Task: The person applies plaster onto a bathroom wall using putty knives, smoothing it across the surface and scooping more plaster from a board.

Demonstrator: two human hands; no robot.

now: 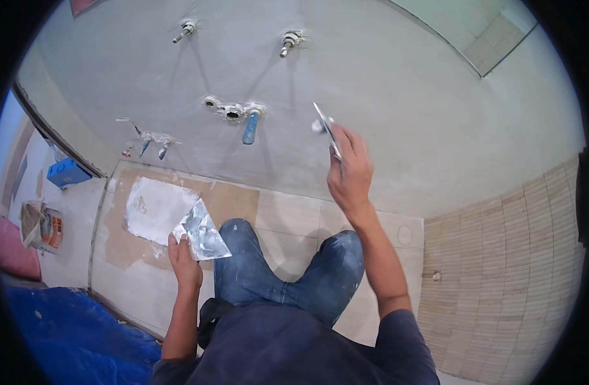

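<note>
My right hand [352,173] is raised in front of the grey wall [397,109], closed around a thin metal putty knife [336,142] seen nearly edge-on. A small lump of white putty [318,126] clings to the blade. Whether the blade touches the wall I cannot tell. Lower on the left, my left hand [186,266] grips a shiny, roughly triangular metal plate [206,237] at its left corner, with white smears near the thumb. Beneath that plate lies a white sheet [156,208] spread over brown cardboard [240,206] on the floor.
Bare valve stems [290,45] and pipe openings [232,115], one with a blue plug [250,128], jut from the wall. At left are a blue box [68,173], an opened bag [43,226] and a blue tarp [69,333]. Ribbed tiles [500,269] line the right side.
</note>
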